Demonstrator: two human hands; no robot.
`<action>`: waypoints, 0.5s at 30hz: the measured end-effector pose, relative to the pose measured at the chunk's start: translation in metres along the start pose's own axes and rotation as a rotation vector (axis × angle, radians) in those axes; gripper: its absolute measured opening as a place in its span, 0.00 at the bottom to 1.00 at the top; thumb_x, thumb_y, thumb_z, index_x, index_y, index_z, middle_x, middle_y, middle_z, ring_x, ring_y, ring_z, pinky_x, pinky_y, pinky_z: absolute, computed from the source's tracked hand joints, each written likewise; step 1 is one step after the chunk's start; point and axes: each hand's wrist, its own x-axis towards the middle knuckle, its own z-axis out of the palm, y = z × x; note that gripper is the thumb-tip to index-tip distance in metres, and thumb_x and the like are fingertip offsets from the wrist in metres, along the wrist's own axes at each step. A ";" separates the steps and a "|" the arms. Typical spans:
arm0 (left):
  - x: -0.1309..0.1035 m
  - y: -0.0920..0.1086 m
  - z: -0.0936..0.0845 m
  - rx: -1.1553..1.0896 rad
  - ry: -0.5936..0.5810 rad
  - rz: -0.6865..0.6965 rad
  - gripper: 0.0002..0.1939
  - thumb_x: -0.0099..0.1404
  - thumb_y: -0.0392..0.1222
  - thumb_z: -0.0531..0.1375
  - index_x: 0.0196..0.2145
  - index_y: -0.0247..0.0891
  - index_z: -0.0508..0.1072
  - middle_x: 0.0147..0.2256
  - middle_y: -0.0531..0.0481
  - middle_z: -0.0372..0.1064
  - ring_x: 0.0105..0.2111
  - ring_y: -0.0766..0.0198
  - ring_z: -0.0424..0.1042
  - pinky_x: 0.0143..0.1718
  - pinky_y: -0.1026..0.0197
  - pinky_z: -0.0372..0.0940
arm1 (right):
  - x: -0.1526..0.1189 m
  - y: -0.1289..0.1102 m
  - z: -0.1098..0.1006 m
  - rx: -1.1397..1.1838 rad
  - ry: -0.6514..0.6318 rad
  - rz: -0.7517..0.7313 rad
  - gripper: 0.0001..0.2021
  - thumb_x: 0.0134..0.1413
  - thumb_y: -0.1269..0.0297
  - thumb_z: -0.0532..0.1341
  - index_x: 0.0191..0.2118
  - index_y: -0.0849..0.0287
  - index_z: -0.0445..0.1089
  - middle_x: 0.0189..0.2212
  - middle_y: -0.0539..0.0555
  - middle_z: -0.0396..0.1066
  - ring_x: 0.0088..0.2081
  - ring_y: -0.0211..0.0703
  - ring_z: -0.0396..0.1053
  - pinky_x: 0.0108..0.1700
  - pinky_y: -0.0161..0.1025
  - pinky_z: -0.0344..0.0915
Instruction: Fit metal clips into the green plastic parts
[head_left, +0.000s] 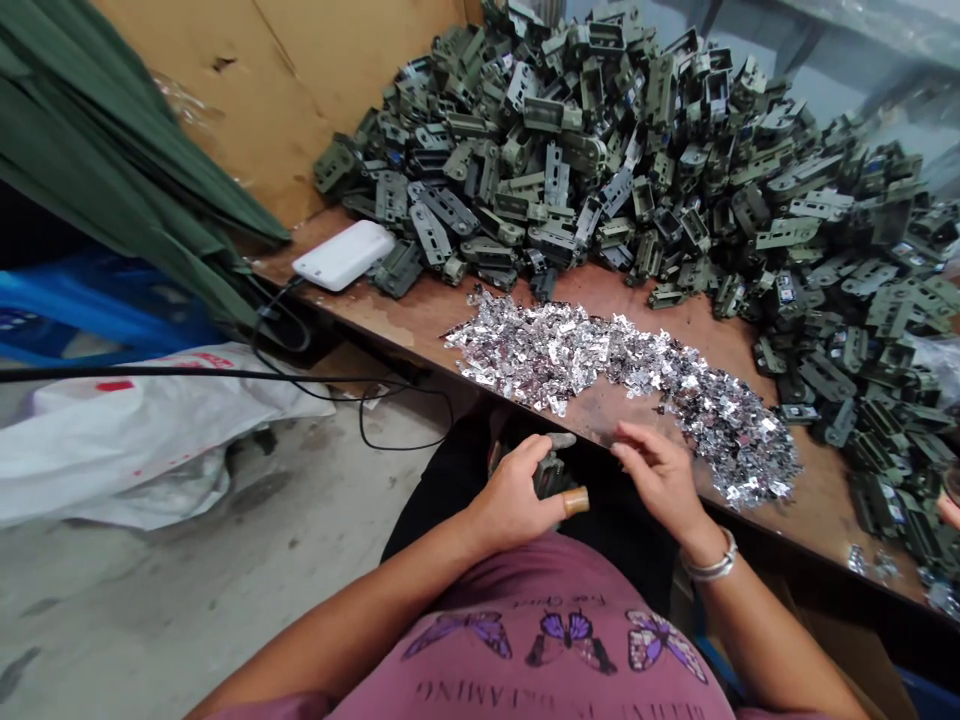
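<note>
Head view, left hand held a dark-green plastic part in its grip, right hand had a narrow grip, any contents unclear, small silvery metal pieces lay beyond both on the brown surface.

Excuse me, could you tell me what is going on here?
A person's left hand is at a dark green part over the lap; how firmly it is held is hidden. The right hand is beside the table's near edge, its fingers curled; I can't tell whether they hold anything. Small metal pieces lie on the table, with a heap of green parts behind.
</note>
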 end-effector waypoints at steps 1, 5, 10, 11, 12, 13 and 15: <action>0.000 0.001 -0.003 0.007 0.018 0.027 0.19 0.56 0.44 0.66 0.44 0.38 0.68 0.40 0.47 0.67 0.40 0.57 0.68 0.43 0.55 0.63 | 0.003 0.005 -0.008 -0.016 0.018 0.043 0.10 0.59 0.65 0.62 0.46 0.55 0.75 0.39 0.56 0.77 0.35 0.42 0.75 0.34 0.39 0.73; -0.002 -0.002 -0.012 0.103 0.127 0.099 0.10 0.65 0.40 0.56 0.26 0.39 0.65 0.27 0.52 0.60 0.29 0.64 0.61 0.33 0.59 0.59 | 0.017 0.020 -0.036 -0.103 -0.006 0.118 0.09 0.58 0.61 0.62 0.41 0.56 0.76 0.33 0.55 0.77 0.31 0.43 0.75 0.32 0.38 0.72; -0.006 -0.008 -0.019 0.162 0.226 0.092 0.13 0.67 0.42 0.53 0.24 0.40 0.60 0.25 0.54 0.55 0.27 0.64 0.57 0.31 0.59 0.56 | 0.038 0.024 -0.057 -0.210 -0.023 0.132 0.11 0.58 0.58 0.61 0.39 0.57 0.77 0.29 0.54 0.77 0.27 0.42 0.73 0.31 0.39 0.71; -0.005 -0.009 -0.021 0.151 0.220 0.084 0.11 0.67 0.44 0.54 0.27 0.40 0.63 0.27 0.52 0.57 0.28 0.63 0.59 0.33 0.59 0.58 | 0.044 0.025 -0.061 -0.231 -0.021 0.131 0.11 0.57 0.57 0.61 0.40 0.58 0.77 0.30 0.54 0.77 0.28 0.42 0.74 0.31 0.40 0.71; -0.004 -0.010 -0.022 0.138 0.200 0.078 0.10 0.66 0.46 0.55 0.30 0.39 0.65 0.29 0.51 0.59 0.31 0.62 0.61 0.35 0.59 0.59 | 0.051 0.028 -0.065 -0.254 -0.015 0.128 0.12 0.57 0.57 0.62 0.40 0.58 0.77 0.30 0.55 0.78 0.28 0.43 0.74 0.32 0.40 0.71; -0.004 -0.012 -0.024 0.121 0.165 0.073 0.10 0.66 0.47 0.56 0.33 0.38 0.66 0.32 0.50 0.61 0.33 0.61 0.62 0.37 0.58 0.59 | 0.060 0.032 -0.069 -0.279 -0.005 0.125 0.13 0.56 0.56 0.62 0.40 0.59 0.77 0.31 0.55 0.78 0.29 0.44 0.74 0.32 0.41 0.71; -0.002 -0.019 -0.026 0.086 0.070 0.055 0.12 0.67 0.49 0.53 0.32 0.39 0.66 0.32 0.49 0.62 0.34 0.60 0.63 0.37 0.58 0.59 | 0.082 0.044 -0.077 -0.348 0.031 0.121 0.14 0.55 0.55 0.61 0.40 0.60 0.77 0.30 0.56 0.77 0.29 0.44 0.73 0.34 0.41 0.71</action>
